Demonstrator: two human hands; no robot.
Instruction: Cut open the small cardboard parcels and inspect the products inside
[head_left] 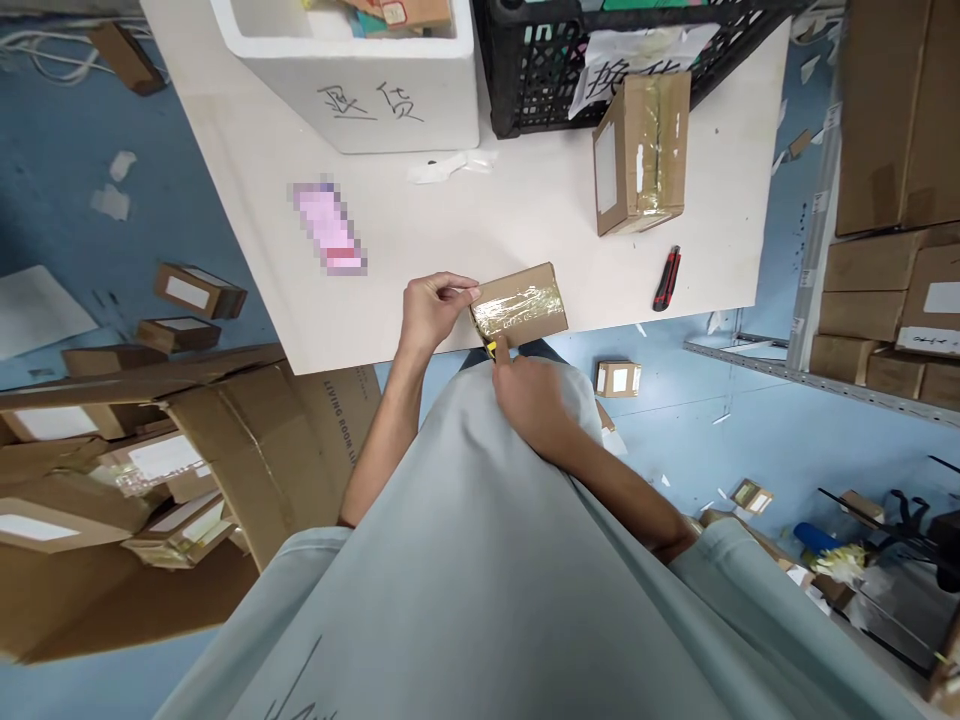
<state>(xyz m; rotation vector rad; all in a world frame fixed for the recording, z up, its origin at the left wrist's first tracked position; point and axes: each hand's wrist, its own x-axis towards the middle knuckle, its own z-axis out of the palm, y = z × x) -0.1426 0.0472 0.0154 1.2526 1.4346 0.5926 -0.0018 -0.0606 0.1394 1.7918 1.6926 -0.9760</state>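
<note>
A small brown cardboard box with shiny clear tape along it lies at the table's front edge, close to my body. My left hand pinches its left end between thumb and fingers. Just below that end, my right hand is closed around a small yellow-and-black tool; my fingers hide most of it, and the index finger points along it at the box's near left corner. To the right on the table lies a red-and-black utility knife, apart from both hands.
A taped carton stands before a black plastic crate. Left of that is a white foam bin with handwriting. A blurred pink object lies on the table. A large carton holds boxes; shelved boxes stand right.
</note>
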